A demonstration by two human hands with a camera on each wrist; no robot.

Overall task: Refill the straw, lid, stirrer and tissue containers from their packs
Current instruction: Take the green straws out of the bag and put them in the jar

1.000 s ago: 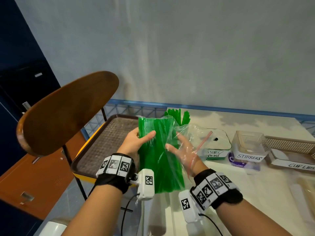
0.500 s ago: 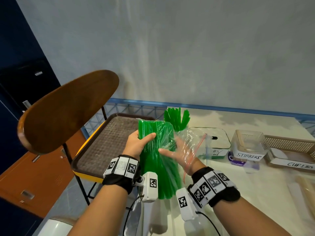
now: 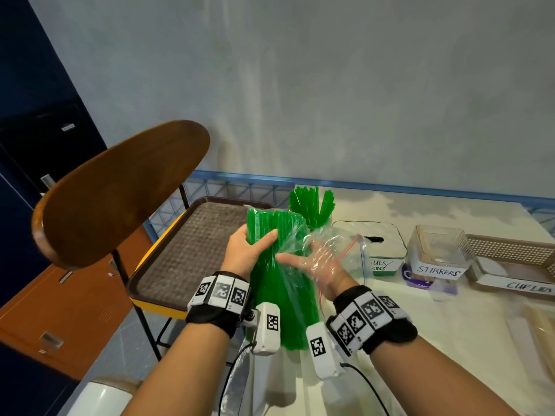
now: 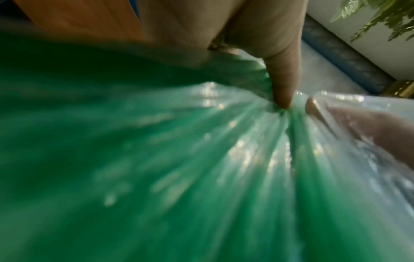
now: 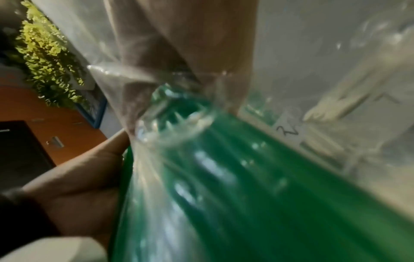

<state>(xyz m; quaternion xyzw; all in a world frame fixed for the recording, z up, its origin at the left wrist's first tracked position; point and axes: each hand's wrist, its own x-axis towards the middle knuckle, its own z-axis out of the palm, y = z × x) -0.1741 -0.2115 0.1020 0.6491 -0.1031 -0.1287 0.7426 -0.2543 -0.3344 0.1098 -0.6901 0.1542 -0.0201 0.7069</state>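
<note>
Left hand (image 3: pixel 244 255) gripping bundle of green straws (image 3: pixel 279 283) near its top, thumb across the front, fingers curled behind, held upright over the table's (image 3: pixel 420 340) left edge, in front of the brown tray (image 3: pixel 192 253). Right hand (image 3: pixel 318 262) inside the clear plastic bag (image 3: pixel 336 250), fingers spread fairly wide and mostly straight, thumb pointing at the bundle, bag film bunched around straws' upper half. Behind: cup of green straws (image 3: pixel 312 205), tissue box (image 3: pixel 384 250), tub labelled STIRRERS (image 3: pixel 438 256), basket labelled CUP LIDS (image 3: pixel 516 265), all on the table.
</note>
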